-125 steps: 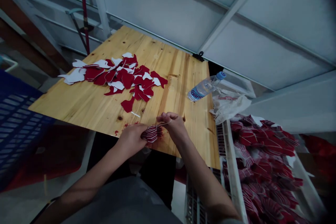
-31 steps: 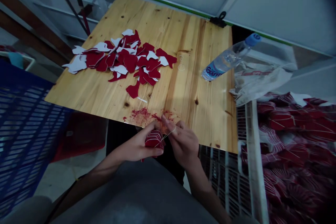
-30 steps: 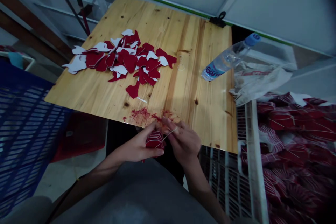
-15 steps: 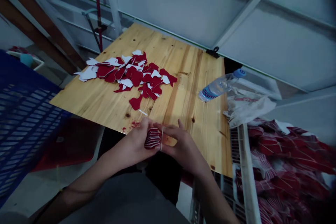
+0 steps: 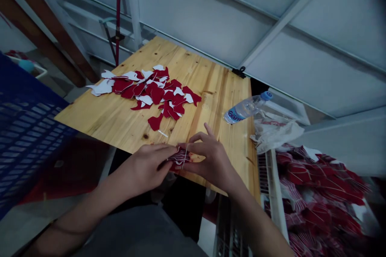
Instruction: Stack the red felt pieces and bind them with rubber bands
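Note:
A small stack of red and white cut pieces point(image 5: 178, 156) is at the table's front edge, its layered edges facing up. My left hand point(image 5: 146, 170) is closed around the stack's left end. A thin pale band, which looks like a rubber band point(image 5: 185, 153), runs across the right end of the stack. The thumb and fingers of my right hand point(image 5: 214, 160) hold this band at its top and bottom, with the little finger raised. Beyond my hands, a loose pile of red and white cut pieces point(image 5: 155, 91) lies on the wooden table point(image 5: 105, 124).
A water bottle point(image 5: 247, 107) lies on the right of the table near a crumpled white bag point(image 5: 276, 130). Banded red and white bundles point(image 5: 319, 192) fill a crate at right. At left stands a blue plastic basket point(image 5: 27, 136). A black clip point(image 5: 239, 72) grips the table's back edge.
My left hand has turned and now covers more of the stack, which has tilted. The band still crosses the stack's right end in my right hand. The view has shifted slightly.

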